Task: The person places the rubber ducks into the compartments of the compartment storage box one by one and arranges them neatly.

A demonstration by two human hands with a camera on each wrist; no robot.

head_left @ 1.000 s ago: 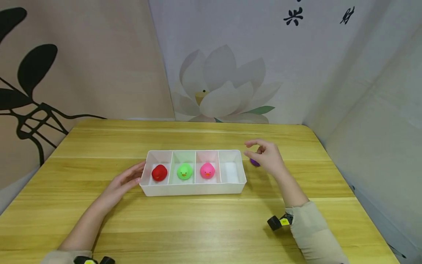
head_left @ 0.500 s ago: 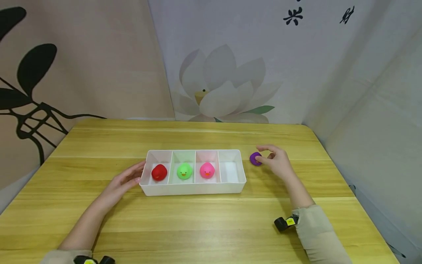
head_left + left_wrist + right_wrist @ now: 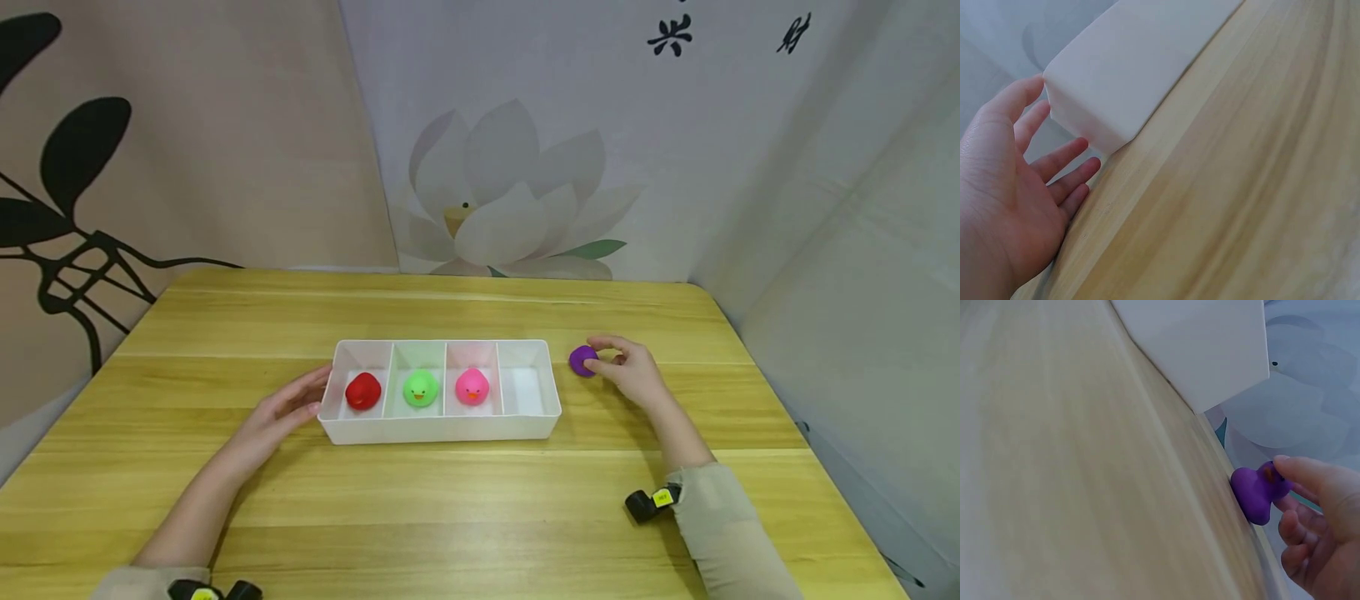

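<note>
A white divided box (image 3: 442, 430) stands on the table. From left to right, its first three compartments hold a red toy (image 3: 363, 392), a green rubber duck (image 3: 421, 388) and a pink rubber duck (image 3: 472, 387); the fourth, at the right end, holds nothing. My left hand (image 3: 277, 419) touches the box's left end with loosely extended fingers, also seen in the left wrist view. Right of the box, a purple rubber duck (image 3: 1257, 490) sits on the table. My right hand (image 3: 634, 372) pinches its head between thumb and forefinger; the forefinger is partly hidden in the right wrist view.
The wooden table (image 3: 450, 517) extends around the box on every side. Behind it hangs a pale curtain (image 3: 525, 100) with a flower print. A black camera (image 3: 643, 506) is strapped at the right sleeve.
My right hand has moved right and slightly down from above the purple duck, and its thumb and forefinger have closed on the duck's head. The left hand and box stay put.
</note>
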